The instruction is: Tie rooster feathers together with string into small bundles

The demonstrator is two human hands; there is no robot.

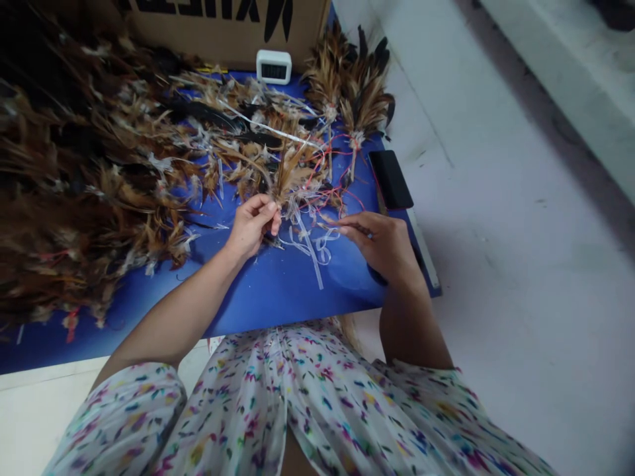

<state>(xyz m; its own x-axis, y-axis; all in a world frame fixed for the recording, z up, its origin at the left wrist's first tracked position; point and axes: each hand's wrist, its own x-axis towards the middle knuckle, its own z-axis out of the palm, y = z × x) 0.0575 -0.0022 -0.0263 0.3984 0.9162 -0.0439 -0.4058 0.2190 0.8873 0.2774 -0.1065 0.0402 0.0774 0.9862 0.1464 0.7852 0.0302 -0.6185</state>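
My left hand point(252, 223) is closed around the base of a small bundle of brown feathers point(290, 173) that fans upward over the blue table point(268, 291). My right hand point(381, 243) lies beside it with fingers pinched on a thin strand among loose white plastic strips point(310, 243) and red threads point(342, 192). Both hands rest on the table's front right part.
A large heap of brown and black feathers point(74, 172) covers the table's left side. Tied feather bundles point(357, 92) lie at the back right. A small white digital clock point(274, 66) stands before a cardboard box point(223, 26). A black block point(390, 178) lies at the right edge, grey floor beyond.
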